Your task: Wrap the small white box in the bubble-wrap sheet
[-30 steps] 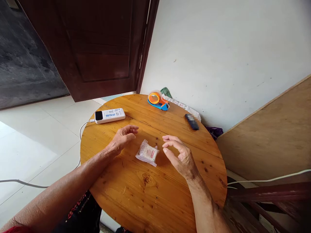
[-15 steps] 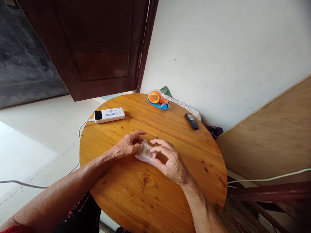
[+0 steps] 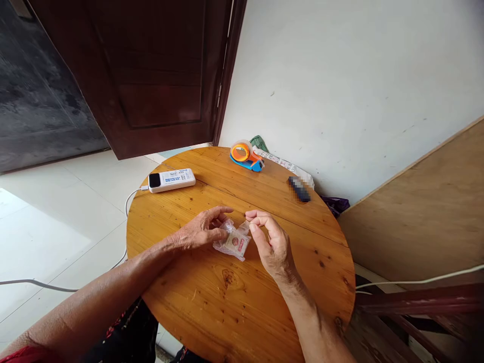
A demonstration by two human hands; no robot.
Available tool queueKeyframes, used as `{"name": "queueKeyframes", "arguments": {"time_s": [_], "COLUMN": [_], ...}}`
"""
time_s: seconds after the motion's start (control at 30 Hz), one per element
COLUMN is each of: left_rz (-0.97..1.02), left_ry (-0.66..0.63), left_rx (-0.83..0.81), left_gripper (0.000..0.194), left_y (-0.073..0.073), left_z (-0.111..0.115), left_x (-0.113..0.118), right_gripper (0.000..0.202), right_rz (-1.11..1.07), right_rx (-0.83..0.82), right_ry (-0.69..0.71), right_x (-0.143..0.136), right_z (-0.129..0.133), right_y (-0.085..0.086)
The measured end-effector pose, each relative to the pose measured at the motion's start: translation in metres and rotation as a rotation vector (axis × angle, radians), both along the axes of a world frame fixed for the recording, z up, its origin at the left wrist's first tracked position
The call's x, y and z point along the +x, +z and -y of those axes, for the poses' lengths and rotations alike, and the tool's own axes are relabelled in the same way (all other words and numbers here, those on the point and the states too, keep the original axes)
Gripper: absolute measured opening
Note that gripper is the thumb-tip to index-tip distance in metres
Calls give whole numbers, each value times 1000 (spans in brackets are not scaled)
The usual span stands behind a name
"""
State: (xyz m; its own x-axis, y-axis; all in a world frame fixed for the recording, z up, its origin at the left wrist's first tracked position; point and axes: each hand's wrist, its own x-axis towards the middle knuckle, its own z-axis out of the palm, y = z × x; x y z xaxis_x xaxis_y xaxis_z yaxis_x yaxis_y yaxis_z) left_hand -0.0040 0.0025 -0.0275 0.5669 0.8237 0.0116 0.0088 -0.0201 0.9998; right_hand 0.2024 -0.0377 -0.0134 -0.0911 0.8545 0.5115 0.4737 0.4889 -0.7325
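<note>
A small flat packet [image 3: 236,243] with a red print lies in crinkled clear plastic wrap on the round wooden table [image 3: 227,312]. My left hand [image 3: 202,228] rests at the wrap's left side, its thumb and fingers closed on the plastic edge. On the other side, my right hand [image 3: 270,242] pinches the upper right corner of the clear plastic between thumb and fingertips, a little above the packet. The red print faces up and shows between the two hands.
A white power bank [image 3: 172,180] with a cable stands at the table's back left. An orange and blue tape dispenser [image 3: 246,155] is at the back edge. A dark blurred object [image 3: 299,189] lies at the back right, near the wall.
My right hand has closed its fingers and drawn up and right, pulling a corner of the plastic. More of the packet's printed face now shows. My left hand has barely moved.
</note>
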Motion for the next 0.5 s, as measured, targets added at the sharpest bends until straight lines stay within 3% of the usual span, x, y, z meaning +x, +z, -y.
{"name": "queueKeyframes", "arguments": {"time_s": [0.2,0.4,0.5], "left_rz": [-34,54,117], "left_ry": [-84,-166,-164], "left_rx": [65,20,-19], "left_gripper": [79,89,94], "left_y": [-7,-9,-13], "left_z": [5,9,7], "left_x": [3,4,6], "right_gripper": [18,31,43], "right_rz": [-280,-384,-453], "right_rx": [-123,-297,-495], "right_ry": [35,-250,-247], "right_x": [7,26,32], "right_z": [-1,-21,-23], "right_y": [3,-15,-11]}}
